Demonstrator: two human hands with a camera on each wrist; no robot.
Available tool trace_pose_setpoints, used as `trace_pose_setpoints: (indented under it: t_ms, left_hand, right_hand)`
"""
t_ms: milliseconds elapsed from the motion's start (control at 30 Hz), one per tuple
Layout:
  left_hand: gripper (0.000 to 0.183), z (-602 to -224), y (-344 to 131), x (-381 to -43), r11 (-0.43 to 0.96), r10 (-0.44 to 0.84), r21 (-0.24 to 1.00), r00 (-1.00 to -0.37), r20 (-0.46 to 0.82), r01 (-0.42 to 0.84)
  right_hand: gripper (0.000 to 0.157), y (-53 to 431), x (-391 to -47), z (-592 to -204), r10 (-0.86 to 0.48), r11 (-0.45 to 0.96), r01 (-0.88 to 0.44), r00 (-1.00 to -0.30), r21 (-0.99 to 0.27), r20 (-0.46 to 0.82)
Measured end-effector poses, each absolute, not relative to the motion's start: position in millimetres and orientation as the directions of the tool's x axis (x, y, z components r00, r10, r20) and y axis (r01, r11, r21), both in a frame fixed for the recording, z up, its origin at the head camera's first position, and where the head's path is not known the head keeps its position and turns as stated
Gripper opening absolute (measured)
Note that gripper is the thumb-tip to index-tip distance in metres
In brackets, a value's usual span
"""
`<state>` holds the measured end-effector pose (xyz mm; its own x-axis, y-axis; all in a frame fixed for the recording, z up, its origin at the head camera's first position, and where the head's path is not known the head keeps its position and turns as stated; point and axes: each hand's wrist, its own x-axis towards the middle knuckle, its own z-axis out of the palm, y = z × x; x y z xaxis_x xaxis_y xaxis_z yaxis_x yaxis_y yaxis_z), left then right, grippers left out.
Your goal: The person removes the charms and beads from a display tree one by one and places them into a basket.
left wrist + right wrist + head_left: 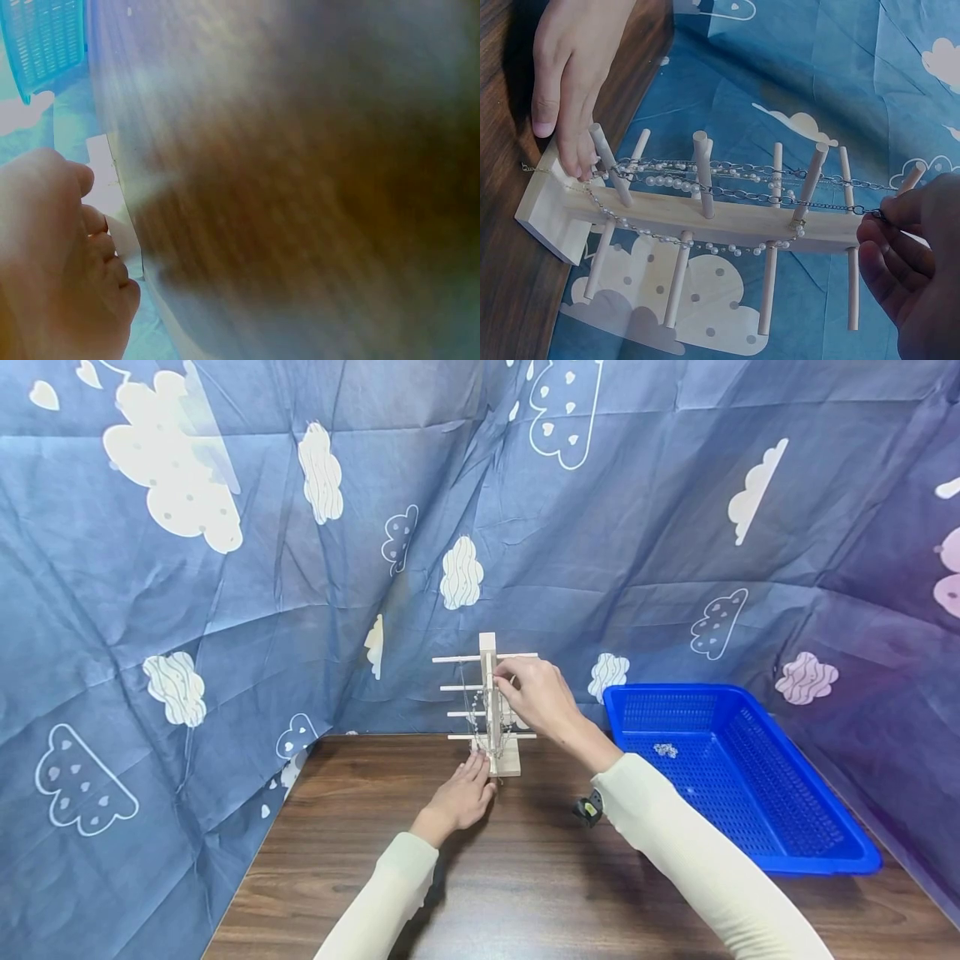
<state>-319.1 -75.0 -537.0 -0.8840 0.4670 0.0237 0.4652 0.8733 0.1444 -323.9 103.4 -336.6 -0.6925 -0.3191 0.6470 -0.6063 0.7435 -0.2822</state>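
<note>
A pale wooden jewelry stand (pixel 487 642) with several pegs stands upright at the table's back edge. Silver chain and pearl necklaces hang on it; one pearl strand (pixel 682 242) droops between pegs in the right wrist view. Near the top peg, my right hand (pixel 542 695) pinches a silver chain necklace (pixel 765 199) between thumb and fingers. My left hand (pixel 459 797) rests at the stand's base (pixel 510 764), its fingers extended and touching it. The left wrist view catches that hand (pixel 52 255) from the side, with much of the stand out of view.
To the right sits a blue plastic basket (pixel 813 777) holding a small silvery bundle (pixel 664 750). A black strapped device (pixel 588 808) hangs at my right wrist. Behind the brown wooden table (pixel 315 877) rises a blue cloth (pixel 360 577) with cloud prints.
</note>
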Motion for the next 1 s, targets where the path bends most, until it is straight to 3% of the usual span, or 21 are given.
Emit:
trace_pose_setpoints:
  t_ms: [1000]
  left_hand:
    - [0.058,-527,-74,-314,0.872,0.468,0.15,-0.884,0.023,0.465]
  right_hand:
    - [0.01,107,-311,-328,-0.326,0.708,-0.65,-0.648,-0.277,0.689]
